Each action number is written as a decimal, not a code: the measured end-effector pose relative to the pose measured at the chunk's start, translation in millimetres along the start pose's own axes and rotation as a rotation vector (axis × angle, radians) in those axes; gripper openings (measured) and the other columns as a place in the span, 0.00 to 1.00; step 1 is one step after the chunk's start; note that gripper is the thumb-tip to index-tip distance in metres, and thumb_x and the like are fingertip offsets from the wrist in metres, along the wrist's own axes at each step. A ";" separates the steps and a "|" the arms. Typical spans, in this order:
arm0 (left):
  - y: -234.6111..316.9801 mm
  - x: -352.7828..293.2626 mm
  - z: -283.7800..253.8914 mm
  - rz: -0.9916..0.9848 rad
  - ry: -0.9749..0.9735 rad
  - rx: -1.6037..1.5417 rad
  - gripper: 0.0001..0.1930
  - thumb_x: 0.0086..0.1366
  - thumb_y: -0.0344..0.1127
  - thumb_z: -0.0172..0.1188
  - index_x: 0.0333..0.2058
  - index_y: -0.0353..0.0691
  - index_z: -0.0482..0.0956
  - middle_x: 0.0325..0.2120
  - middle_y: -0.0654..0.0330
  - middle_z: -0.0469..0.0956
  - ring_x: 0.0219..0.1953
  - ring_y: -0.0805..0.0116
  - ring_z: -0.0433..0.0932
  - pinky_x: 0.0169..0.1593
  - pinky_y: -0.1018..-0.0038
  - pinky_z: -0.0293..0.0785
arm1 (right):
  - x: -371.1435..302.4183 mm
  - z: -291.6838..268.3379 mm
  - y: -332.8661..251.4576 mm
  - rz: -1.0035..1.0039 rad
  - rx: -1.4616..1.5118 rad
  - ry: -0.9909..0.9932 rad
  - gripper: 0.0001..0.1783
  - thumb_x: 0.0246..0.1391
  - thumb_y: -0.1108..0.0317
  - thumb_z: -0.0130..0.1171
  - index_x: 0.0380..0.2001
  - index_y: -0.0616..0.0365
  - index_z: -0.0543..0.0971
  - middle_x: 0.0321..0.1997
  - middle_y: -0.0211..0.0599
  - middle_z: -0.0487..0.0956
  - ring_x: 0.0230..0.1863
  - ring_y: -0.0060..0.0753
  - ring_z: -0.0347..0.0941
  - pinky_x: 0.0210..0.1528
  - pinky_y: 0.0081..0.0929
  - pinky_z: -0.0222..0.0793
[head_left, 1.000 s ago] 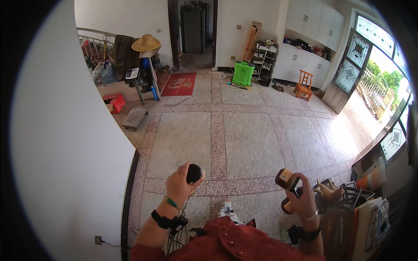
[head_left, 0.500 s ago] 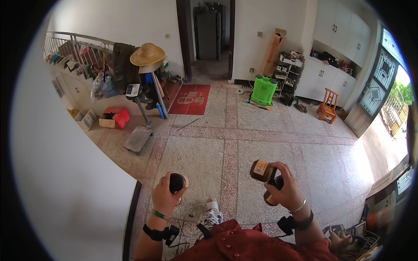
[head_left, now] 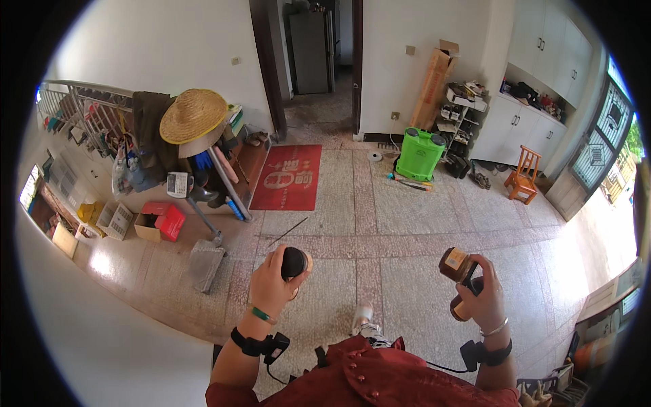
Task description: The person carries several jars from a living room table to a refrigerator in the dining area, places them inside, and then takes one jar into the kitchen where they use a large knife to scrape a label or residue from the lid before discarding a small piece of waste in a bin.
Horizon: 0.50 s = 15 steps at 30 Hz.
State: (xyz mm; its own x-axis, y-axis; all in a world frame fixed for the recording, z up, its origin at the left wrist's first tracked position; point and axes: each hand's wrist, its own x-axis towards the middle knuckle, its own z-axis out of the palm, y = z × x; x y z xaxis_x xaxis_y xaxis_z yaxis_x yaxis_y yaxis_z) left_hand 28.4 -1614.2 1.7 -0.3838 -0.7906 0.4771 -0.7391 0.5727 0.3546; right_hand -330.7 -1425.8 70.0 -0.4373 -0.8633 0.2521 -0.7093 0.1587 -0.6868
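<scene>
My left hand is closed around a small jar with a round black lid. A pale tan edge shows beside the lid, but the fingers hide most of the rest. My right hand grips a brown jar with a pale label, tilted outward past the fingertips. Below it, a second dark brown rounded piece sticks out under the same hand; I cannot tell whether it is a separate jar. Both hands are raised in front of me, well apart, above the floor.
Ahead is a doorway with a red mat at its left. A platform scale, a red box and a straw hat are on the left. To the right stand a green sprayer tank and a wooden chair.
The view has shifted forward and turned, so the scale and hat lie nearer and further left. Both hands appear further right in the picture, still holding their things. My foot has moved.
</scene>
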 end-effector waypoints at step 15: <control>-154.6 288.5 68.7 -0.295 0.130 -0.025 0.34 0.48 0.43 0.69 0.51 0.36 0.66 0.40 0.49 0.74 0.40 0.49 0.75 0.40 0.63 0.73 | 414.6 198.0 -64.3 -0.416 0.043 -0.198 0.30 0.37 0.70 0.64 0.49 0.54 0.67 0.50 0.43 0.71 0.44 0.53 0.72 0.42 0.37 0.71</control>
State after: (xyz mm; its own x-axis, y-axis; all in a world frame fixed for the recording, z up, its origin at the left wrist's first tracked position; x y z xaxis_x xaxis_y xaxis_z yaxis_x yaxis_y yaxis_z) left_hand -6.0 -1945.7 29.3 -0.0799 -0.8901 0.4488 -0.7932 0.3294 0.5121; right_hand -356.9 -1888.8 83.7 -0.0039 -0.9250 0.3800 -0.7769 -0.2365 -0.5836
